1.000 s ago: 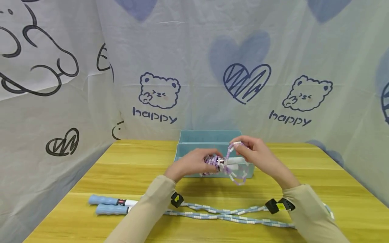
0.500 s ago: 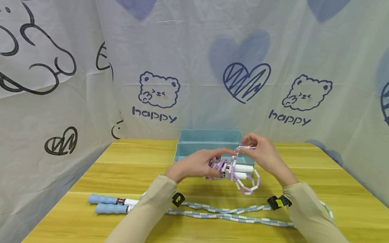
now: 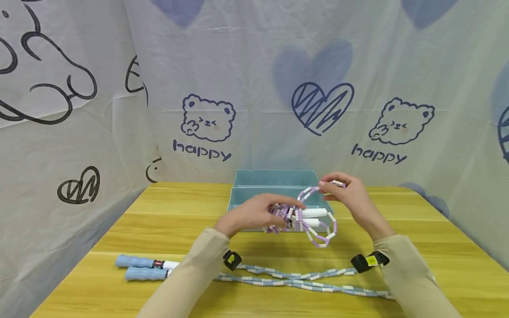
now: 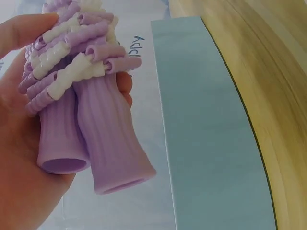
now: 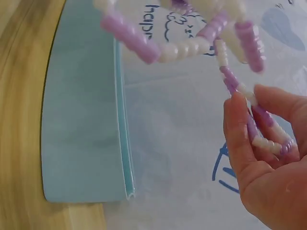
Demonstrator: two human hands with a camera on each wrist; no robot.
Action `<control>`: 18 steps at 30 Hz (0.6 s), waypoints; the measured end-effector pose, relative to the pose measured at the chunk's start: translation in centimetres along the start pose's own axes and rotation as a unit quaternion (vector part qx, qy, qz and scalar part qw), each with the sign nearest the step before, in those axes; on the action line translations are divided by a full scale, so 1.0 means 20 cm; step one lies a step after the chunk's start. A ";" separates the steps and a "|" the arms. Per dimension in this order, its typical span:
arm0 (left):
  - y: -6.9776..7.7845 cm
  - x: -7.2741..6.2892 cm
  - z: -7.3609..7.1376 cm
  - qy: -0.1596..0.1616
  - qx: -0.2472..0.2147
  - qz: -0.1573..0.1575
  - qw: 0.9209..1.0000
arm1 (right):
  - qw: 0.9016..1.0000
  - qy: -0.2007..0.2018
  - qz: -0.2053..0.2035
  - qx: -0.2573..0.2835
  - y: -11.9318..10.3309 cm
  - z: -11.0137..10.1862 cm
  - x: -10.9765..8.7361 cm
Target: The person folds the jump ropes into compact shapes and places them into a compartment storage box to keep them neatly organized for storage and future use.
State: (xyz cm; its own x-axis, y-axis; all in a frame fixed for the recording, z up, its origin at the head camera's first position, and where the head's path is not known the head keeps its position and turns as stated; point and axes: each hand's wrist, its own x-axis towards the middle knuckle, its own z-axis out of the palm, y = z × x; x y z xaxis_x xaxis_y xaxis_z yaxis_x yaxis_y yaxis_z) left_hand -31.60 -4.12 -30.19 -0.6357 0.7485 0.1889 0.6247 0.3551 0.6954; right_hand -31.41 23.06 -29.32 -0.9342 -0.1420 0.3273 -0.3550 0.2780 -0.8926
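A purple-and-white beaded jump rope (image 3: 296,216) is held up in front of the blue bin, its cord wound around its two handles. My left hand (image 3: 260,213) grips the bundle around the wound beads. In the left wrist view two ribbed purple handle ends (image 4: 108,139) stick out below the coils. White handle tips (image 3: 314,213) point right, and a loop of beads droops beneath them. My right hand (image 3: 350,192) pinches the loose end of the beaded cord (image 5: 261,112) between thumb and fingers, up and to the right of the bundle.
The light blue bin (image 3: 274,179), with compartments, stands at the back of the wooden table (image 3: 159,221). A second jump rope with blue handles (image 3: 137,260) and a blue-and-white beaded cord (image 3: 294,282) lies across the front, under both forearms. A printed curtain (image 3: 254,66) hangs behind.
My right hand has pulled the cord end outward to the right and slightly up. The bundle came forward and right in my left hand, then shifted back slightly; its white tips now show more plainly.
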 end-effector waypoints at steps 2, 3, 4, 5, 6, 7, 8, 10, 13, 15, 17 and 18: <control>-0.01 0.00 -0.01 0.010 0.009 0.002 1.000 | 0.999 0.016 -0.004 0.033 0.01 -0.01 0.00; -0.01 0.00 -0.01 0.014 0.006 0.002 1.000 | 0.999 0.029 -0.004 0.038 0.01 -0.01 0.01; 0.00 0.00 -0.01 0.019 0.006 0.002 1.000 | 0.998 0.041 -0.005 0.039 0.02 -0.02 0.01; 0.00 0.00 -0.01 0.026 0.002 0.003 1.000 | 0.998 0.054 -0.003 0.036 0.03 -0.02 0.01; 0.00 0.00 -0.02 0.033 -0.004 0.002 0.999 | 0.998 0.065 0.000 0.029 0.04 -0.03 0.01; 0.01 -0.01 -0.02 0.041 -0.010 -0.002 0.999 | 0.997 0.073 0.005 0.023 0.05 -0.03 0.02; 0.01 -0.01 -0.03 0.049 -0.019 -0.006 0.999 | 0.997 0.079 0.010 0.016 0.06 -0.03 0.02; 0.02 -0.01 -0.03 0.070 -0.026 -0.019 0.997 | 0.997 0.079 0.019 0.004 0.08 -0.03 0.02; 0.02 0.00 -0.04 0.101 -0.026 -0.039 0.994 | 0.998 0.055 0.031 0.001 0.09 -0.01 0.03; 0.01 0.00 -0.04 0.119 -0.016 -0.048 0.992 | 0.999 0.029 0.034 0.003 0.09 -0.01 0.03; 0.02 0.01 -0.04 0.130 -0.003 -0.054 0.990 | 0.999 0.002 0.039 0.019 0.08 0.00 0.03; 0.02 0.01 -0.04 0.135 0.000 -0.058 0.989 | 0.999 -0.011 0.043 0.032 0.07 0.00 0.03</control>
State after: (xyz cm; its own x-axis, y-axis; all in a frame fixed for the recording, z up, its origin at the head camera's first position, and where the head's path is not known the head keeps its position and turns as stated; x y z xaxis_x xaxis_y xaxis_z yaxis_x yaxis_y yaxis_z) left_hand -31.90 -4.36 -29.33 -0.8006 0.5262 0.2866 0.5412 0.4296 0.7228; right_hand -32.40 23.32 -30.49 -0.9599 -0.1408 0.2424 -0.2698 0.2298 -0.9351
